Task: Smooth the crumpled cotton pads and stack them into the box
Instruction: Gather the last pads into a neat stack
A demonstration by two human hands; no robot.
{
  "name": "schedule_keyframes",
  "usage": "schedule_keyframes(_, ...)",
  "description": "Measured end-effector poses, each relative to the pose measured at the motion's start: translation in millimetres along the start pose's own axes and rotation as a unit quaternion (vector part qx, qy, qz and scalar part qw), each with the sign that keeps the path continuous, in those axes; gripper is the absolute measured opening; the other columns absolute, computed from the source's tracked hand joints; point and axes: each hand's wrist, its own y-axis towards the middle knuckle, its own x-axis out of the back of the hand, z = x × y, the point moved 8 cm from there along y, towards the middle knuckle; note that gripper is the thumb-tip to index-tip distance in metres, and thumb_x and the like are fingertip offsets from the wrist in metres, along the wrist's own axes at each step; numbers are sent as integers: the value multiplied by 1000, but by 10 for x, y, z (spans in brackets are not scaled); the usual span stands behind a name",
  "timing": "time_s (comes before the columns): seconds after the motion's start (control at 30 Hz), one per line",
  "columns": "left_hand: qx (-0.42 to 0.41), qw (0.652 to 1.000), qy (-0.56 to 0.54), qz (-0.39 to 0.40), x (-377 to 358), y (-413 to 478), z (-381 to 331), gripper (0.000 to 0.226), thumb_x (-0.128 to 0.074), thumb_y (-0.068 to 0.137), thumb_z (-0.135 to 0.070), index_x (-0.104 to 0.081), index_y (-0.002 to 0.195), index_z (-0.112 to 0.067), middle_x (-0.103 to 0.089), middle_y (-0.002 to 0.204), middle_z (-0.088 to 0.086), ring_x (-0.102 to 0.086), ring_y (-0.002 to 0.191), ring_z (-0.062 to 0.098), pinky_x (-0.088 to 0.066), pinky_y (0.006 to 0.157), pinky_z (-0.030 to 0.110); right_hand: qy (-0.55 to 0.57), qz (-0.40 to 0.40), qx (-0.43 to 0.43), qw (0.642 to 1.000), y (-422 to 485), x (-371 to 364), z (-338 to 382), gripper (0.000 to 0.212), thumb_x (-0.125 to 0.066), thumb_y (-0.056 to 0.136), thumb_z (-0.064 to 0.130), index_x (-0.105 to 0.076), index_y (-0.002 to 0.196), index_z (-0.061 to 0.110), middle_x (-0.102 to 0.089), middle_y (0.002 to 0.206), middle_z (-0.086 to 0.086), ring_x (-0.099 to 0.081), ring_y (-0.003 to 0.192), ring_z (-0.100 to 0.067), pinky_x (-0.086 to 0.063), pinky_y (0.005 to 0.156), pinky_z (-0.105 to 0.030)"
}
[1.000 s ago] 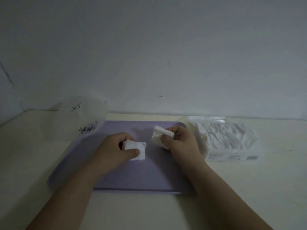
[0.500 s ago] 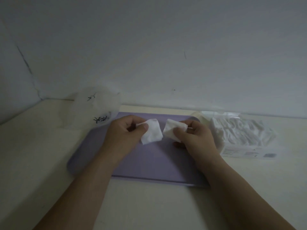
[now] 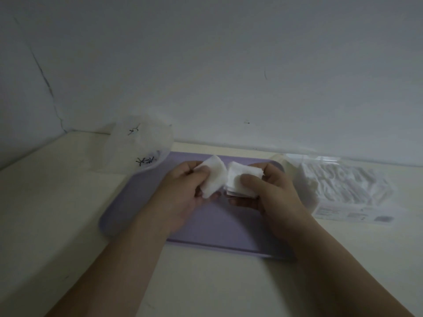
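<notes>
Hands meet above a lilac tray (image 3: 206, 234) on the pale table (image 3: 57, 202). The left hand (image 3: 183, 197) pinches one cotton pad (image 3: 214, 177); the right hand (image 3: 272, 191) grips a small stack of pads (image 3: 242, 179) under its thumb. The clear box (image 3: 343, 191), holding white pads, lies right of the tray, its label too blurred to read. A translucent bag (image 3: 142, 147) with dark, unreadable marks sits behind on the left.

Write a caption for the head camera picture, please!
Two hands, left hand and right hand, each hold cotton pads above a purple tray.
</notes>
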Motion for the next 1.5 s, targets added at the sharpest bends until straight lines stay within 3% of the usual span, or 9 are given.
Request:
schedule_keyframes(0.23,-4,999,29,27,-52,-13,52,13,-62,98,-2,-68,109,-4,-74,93,12,-69,80,19,-58,69,32,24,33,-7,999,-33,-46,0,15,-68,94,0,-61,106,6,-74,102,-16,-75,95,-33,-63,86,-50)
schedule_keyframes(0.43,-33,996,-53,68,-90,-22,-80,56,-76,71,2,-63,126,4,-72,121,20,-72,106,27,-61,86,31,-136,-90,35,986,25,245,-4,17,-83,86,10,-73,100,10,-78,96,-14,-75,87,-26,-65,76,-43)
schedule_keyframes(0.53,-43,995,55,70,-117,-68,-81,36,-86,66,-2,-75,101,-4,-76,103,16,-72,98,26,-59,93,38,-126,-36,29,991,27,163,-7,16,-81,88,8,-78,103,7,-81,93,-12,-73,82,-18,-60,73,-36)
schedule_keyframes(0.6,-60,984,153,69,-137,-105,-73,27,-91,65,-1,-78,86,-12,-78,90,7,-72,85,17,-60,77,30,-121,16,26,992,4,65,-6,16,-76,89,0,-78,105,4,-81,94,-13,-74,82,-18,-60,74,-31)
schedule_keyframes(0.83,-134,947,284,75,-133,-144,-202,27,-89,71,5,-81,82,-19,-79,81,-1,-71,76,9,-61,72,26,-162,91,5,983,-63,-87,1,23,-57,104,6,-79,112,12,-78,112,-17,-73,99,-22,-57,94,-38)
schedule_keyframes(0.97,-164,935,309,59,-134,-135,-224,32,-90,70,4,-79,78,-25,-81,83,3,-73,76,14,-61,75,33,-101,161,-36,981,-113,-202,20,23,-72,87,5,-80,108,9,-77,114,-16,-73,109,-28,-56,102,-48)
schedule_keyframes(1.23,-106,916,380,78,-80,-83,-124,65,-90,55,-33,-67,116,-35,-70,106,-3,-67,74,13,-57,74,32,-347,83,76,931,-17,-58,56,25,-78,80,13,-71,100,27,-78,99,6,-71,92,-8,-56,87,-29)
schedule_keyframes(1.37,-111,911,384,104,-170,-124,-65,31,-90,70,-15,-78,96,-26,-75,79,-9,-64,70,9,-54,68,33,-396,90,79,910,-60,-90,70,51,-72,87,-2,-61,125,30,-68,122,14,-61,102,16,-44,89,-5)
schedule_keyframes(1.5,-114,914,376,104,-208,-139,-63,24,-85,77,-15,-78,97,-25,-74,79,7,-62,67,12,-55,64,38,-354,70,39,932,-56,-83,-22,77,-66,88,-7,-43,153,28,-50,151,10,-52,136,-5,-42,115,-25)
